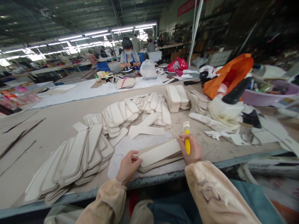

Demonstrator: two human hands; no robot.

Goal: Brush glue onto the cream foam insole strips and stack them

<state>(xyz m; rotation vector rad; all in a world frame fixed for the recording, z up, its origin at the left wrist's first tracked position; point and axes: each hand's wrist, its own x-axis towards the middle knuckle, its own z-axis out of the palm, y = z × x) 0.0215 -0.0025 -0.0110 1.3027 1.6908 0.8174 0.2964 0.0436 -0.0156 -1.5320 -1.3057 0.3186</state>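
Observation:
At the table's near edge lies a small stack of long cream panels with rounded ends. My left hand [129,165] has its fingers curled and the thumb at the left end of the top panel [161,152]. My right hand [192,150] is closed around a small yellow-handled brush [187,143] with pale, clotted-looking bristles pointing up. Its thumb and fingertips also meet the right end of the same panel, which is lifted a little off the stack. Two loose panels [149,130] lie crossed just beyond, on a whitish sheet [121,149].
Fanned panels [74,155] spread on the left, with more rows [116,115] behind and neat stacks [175,96] farther back. On the right are a white jug [225,109], an orange bag [229,74] and a purple basin [266,96]. A co-worker [129,59] sits across the table.

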